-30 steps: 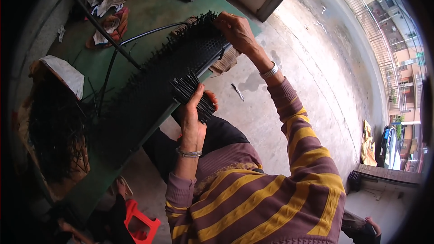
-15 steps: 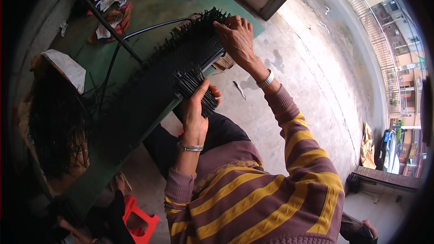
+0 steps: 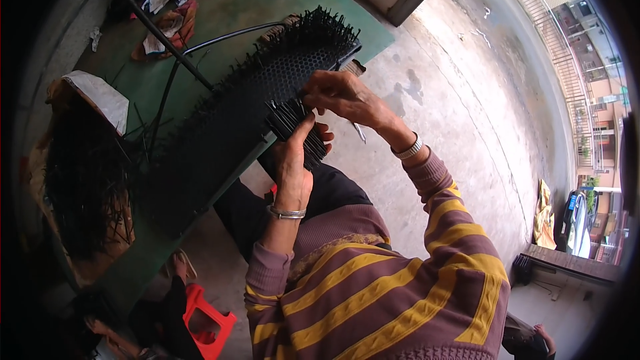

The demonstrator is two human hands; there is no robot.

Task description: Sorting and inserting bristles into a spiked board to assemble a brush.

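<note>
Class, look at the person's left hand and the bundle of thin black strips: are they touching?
Touching. The head view shows the left hand wrapped around the bundle of thin black strips, its thumb lying across them.

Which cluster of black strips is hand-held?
The small bundle in the left hand; the bristling row lines a perforated panel, the heap lies far left.
</note>
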